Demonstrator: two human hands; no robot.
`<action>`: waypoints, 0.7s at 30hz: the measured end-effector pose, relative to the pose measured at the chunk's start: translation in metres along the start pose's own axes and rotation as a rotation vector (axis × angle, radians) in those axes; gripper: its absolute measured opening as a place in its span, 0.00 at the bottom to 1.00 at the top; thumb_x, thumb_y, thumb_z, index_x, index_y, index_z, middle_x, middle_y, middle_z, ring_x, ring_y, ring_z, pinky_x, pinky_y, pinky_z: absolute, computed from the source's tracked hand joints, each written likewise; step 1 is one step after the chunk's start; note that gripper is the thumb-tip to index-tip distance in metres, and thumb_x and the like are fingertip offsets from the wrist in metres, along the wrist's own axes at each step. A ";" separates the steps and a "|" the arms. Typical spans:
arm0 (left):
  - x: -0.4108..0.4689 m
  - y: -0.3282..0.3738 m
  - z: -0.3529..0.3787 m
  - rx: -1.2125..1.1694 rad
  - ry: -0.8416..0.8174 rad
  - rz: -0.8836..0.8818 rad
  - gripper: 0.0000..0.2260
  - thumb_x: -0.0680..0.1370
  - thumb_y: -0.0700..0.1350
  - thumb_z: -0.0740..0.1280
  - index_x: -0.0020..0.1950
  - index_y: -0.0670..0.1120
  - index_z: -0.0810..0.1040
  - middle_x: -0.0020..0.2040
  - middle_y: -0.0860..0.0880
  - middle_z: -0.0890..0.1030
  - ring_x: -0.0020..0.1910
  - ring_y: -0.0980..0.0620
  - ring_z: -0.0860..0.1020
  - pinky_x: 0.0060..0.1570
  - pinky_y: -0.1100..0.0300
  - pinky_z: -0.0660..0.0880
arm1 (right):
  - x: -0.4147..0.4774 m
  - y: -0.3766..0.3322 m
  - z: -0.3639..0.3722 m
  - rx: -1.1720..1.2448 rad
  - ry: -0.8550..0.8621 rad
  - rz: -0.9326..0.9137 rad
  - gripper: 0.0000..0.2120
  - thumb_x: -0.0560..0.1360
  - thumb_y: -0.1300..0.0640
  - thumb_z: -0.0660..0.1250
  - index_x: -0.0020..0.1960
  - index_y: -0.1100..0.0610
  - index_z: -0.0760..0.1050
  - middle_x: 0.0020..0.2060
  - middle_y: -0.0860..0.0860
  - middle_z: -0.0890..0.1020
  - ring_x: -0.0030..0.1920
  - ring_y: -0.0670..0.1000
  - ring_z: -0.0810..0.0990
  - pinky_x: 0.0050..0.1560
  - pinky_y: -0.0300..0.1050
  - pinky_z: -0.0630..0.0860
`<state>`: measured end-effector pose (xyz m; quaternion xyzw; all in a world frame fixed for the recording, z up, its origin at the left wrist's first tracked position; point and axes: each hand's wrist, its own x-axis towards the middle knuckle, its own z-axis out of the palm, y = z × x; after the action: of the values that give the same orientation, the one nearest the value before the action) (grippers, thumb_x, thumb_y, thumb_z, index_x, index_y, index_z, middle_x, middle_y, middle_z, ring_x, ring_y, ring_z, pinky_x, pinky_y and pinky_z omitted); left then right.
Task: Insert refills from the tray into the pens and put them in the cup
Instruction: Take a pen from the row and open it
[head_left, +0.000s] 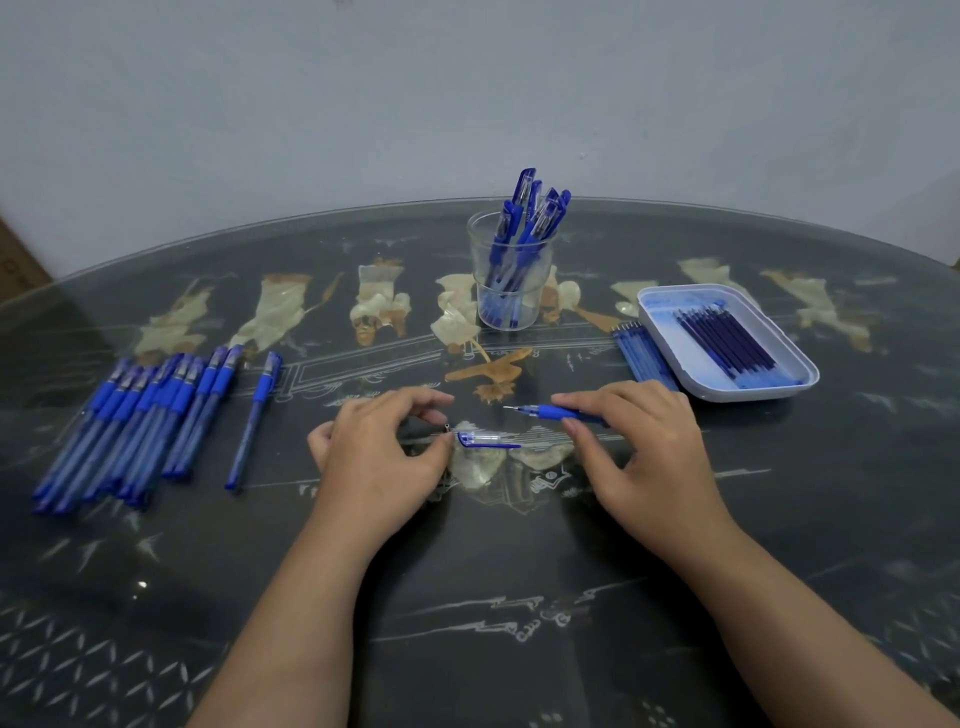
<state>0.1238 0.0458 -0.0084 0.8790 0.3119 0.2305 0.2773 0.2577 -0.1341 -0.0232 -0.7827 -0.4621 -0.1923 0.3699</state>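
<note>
My right hand (636, 447) grips a blue pen (558, 412) by its barrel, with the refill tip poking out to the left. My left hand (384, 447) pinches a small metal pen tip (447, 428) between thumb and fingers. A clear pen cap (485, 440) with a blue clip lies on the table between both hands. A clear cup (506, 275) at the back holds several capped blue pens. The white tray (789, 353) at the right holds several dark blue refills (727, 340).
A pile of several blue pens (135, 421) lies at the left, with one pen (254, 421) apart beside it. Several pale blue refills (641, 356) lie on the glass-topped table (467, 597) next to the tray's left side. A wall stands behind the table.
</note>
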 end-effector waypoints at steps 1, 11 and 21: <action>0.000 0.000 0.000 0.002 -0.001 0.002 0.11 0.74 0.50 0.72 0.50 0.66 0.76 0.45 0.68 0.79 0.57 0.64 0.67 0.49 0.65 0.50 | 0.000 -0.001 0.000 0.000 -0.005 0.004 0.12 0.77 0.51 0.64 0.56 0.51 0.82 0.44 0.44 0.80 0.45 0.47 0.76 0.51 0.43 0.66; -0.002 0.003 -0.003 -0.068 0.032 -0.006 0.10 0.74 0.52 0.71 0.51 0.66 0.76 0.49 0.67 0.78 0.59 0.62 0.71 0.53 0.64 0.50 | 0.004 -0.010 -0.010 0.008 0.102 0.043 0.10 0.75 0.54 0.66 0.54 0.51 0.81 0.42 0.42 0.81 0.44 0.47 0.78 0.51 0.48 0.71; -0.020 0.041 0.006 -0.821 -0.359 0.084 0.20 0.61 0.47 0.83 0.48 0.46 0.81 0.45 0.47 0.85 0.45 0.50 0.83 0.49 0.58 0.80 | 0.026 -0.056 -0.034 0.791 0.118 0.594 0.07 0.69 0.60 0.76 0.46 0.53 0.83 0.37 0.50 0.86 0.40 0.47 0.84 0.45 0.39 0.80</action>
<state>0.1305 0.0038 0.0082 0.7340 0.1056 0.1901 0.6434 0.2242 -0.1279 0.0383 -0.6681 -0.2350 0.0674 0.7028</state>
